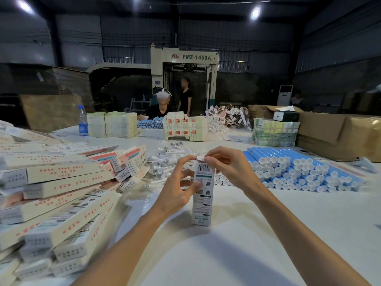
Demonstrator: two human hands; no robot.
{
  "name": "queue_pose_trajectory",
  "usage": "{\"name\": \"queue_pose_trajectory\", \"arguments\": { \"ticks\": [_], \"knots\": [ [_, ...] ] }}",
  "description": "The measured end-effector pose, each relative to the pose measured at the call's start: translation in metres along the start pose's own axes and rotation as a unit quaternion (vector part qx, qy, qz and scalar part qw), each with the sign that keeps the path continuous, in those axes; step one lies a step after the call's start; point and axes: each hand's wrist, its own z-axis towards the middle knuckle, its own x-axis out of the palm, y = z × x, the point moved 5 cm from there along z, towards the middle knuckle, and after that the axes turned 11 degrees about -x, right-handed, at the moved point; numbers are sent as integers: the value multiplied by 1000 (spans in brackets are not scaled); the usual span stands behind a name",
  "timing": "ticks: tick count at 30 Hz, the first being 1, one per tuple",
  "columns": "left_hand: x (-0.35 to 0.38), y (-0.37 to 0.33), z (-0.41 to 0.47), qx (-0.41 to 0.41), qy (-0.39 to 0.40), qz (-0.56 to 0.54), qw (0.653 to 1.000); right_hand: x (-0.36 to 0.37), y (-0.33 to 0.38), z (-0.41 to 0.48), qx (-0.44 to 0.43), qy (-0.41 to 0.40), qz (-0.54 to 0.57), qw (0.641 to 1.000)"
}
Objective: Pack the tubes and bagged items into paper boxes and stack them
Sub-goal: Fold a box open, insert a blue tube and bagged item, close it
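A tall paper box [202,201] stands upright on the white table [257,228] in front of me, barcode near its top. My left hand [179,186] grips its upper side, thumb across the front face. My right hand [228,168] pinches the box's top flap [200,158]. A pile of blue tubes with white caps [299,170] lies to the right. Small clear bagged items [167,162] are heaped behind the box. A big stack of packed boxes [57,195] fills the left.
Flat box blanks [112,124] and folded cartons [184,126] stand across the table, next to a water bottle [82,121]. Brown cardboard cartons [340,133] sit at the far right. Two people [165,106] are on the far side.
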Motion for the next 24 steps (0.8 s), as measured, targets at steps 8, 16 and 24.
{"name": "queue_pose_trajectory", "arguments": {
  "ticks": [8, 16, 24],
  "knots": [
    [0, 1, 2, 13, 0, -7, 1000, -1, 1, 6, 39, 20, 72, 996],
    [-1, -1, 2, 25, 2, 21, 999, -5, 9, 19, 33, 101, 24, 994],
    [-1, -7, 0, 40, 1, 12, 999, -9, 5, 15, 52, 118, 27, 991]
  ]
}}
